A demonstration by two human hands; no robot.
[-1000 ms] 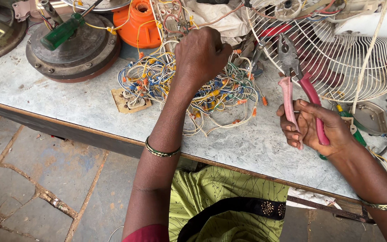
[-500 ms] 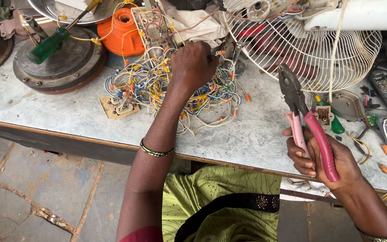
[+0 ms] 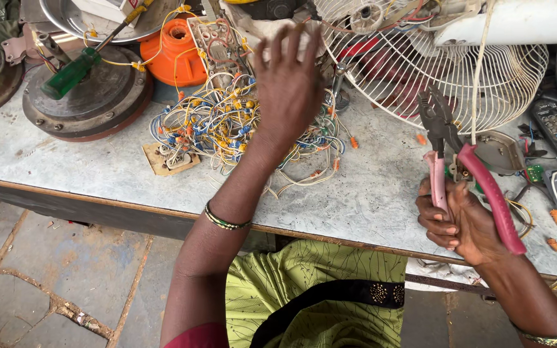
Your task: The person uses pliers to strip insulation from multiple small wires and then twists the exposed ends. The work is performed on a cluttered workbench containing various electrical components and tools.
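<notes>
The grey worktop (image 3: 369,193) is carrying a white fan cage (image 3: 433,58) at its back edge. A big tangle of coloured wires (image 3: 227,122) is lying in the middle. The left hand (image 3: 288,84) is hovering over the wires with fingers spread wide, holding nothing. The right hand (image 3: 459,222) is squeezing pink-handled pliers (image 3: 459,161) near the front edge, tips pointing up, ready to snip.

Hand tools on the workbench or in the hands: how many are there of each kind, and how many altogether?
Pliers with pink handles, held in the right hand: 1
Screwdriver with green handle, lying on the round metal motor housing: 1
Total: 2
The left hand holds no tool; it is spread above the wire bundle.
</notes>
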